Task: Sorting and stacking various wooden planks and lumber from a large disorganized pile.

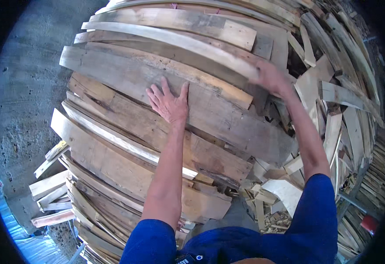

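My left hand (169, 102) lies flat with its fingers spread on a wide grey board (232, 121) on the stack. At the upper right, my right hand (271, 79) is closed on the right end of a long, narrow, pale wooden strip (166, 36). That hand is slightly blurred, and some of its fingers are hidden. The strip runs to the far left, over other boards. Between it and the grey board lies a board with a rough, orange-brown edge (192, 75).
More boards (109, 160) are stacked toward me on the left. A jumble of short offcuts (333, 94) covers the right side. Beyond the boards' left ends is a grey concrete surface (29, 101). Wood chips (274, 220) lie near my body. A red object (368, 223) shows at the lower right.
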Demonstrator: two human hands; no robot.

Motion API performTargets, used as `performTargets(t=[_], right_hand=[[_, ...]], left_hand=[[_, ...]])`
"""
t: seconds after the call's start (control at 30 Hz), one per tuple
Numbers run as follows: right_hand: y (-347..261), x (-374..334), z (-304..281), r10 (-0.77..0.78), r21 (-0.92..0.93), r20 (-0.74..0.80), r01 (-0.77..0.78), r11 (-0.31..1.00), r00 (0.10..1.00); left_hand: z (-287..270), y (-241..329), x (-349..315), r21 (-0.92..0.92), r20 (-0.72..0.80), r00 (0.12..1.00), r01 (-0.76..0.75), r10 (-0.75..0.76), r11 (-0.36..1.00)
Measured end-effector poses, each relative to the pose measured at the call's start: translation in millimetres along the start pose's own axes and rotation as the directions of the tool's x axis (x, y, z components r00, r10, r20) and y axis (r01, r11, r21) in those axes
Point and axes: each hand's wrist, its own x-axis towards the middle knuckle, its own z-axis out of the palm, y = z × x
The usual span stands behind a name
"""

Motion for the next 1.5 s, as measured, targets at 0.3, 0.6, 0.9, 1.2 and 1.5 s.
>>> performTargets(t=[0.3,0.6,0.9,1.2,1.5], right_hand=[[-32.7,1.0,-3.7,-0.085,-0.081,0.311,0.116,0.990,0.947],[-66.1,-5.3,2.5,-0.252,0.699,0.272,-0.011,0.716,0.929],[-87.9,-15.8,24.6,0.180,0.143,0.090,-0.191,0.971,0.980],[-107.5,-41.0,-44.0,0.196,0.412,0.050,-0.199,0.889,0.979],[45.5,143.8,-198.1,0.117,-0.282,-0.525,-0.301,0.911,0.843]], left_hand=[[-9.9,-3.9,4.5,0.033,0.004,1.000,0.023,-0.023,0.999],[-11.4,-2.6,6.5,0.023,0.023,0.999,0.031,-0.031,0.999],[-11.2,-0.9,4.7,-0.003,0.027,0.999,0.031,-0.031,1.000],[-8.9,0.4,5.2,-0.005,0.035,0.999,0.020,-0.019,1.000],[-17.1,9.2,5.8,0.026,0.118,0.991,0.066,-0.068,0.998]])
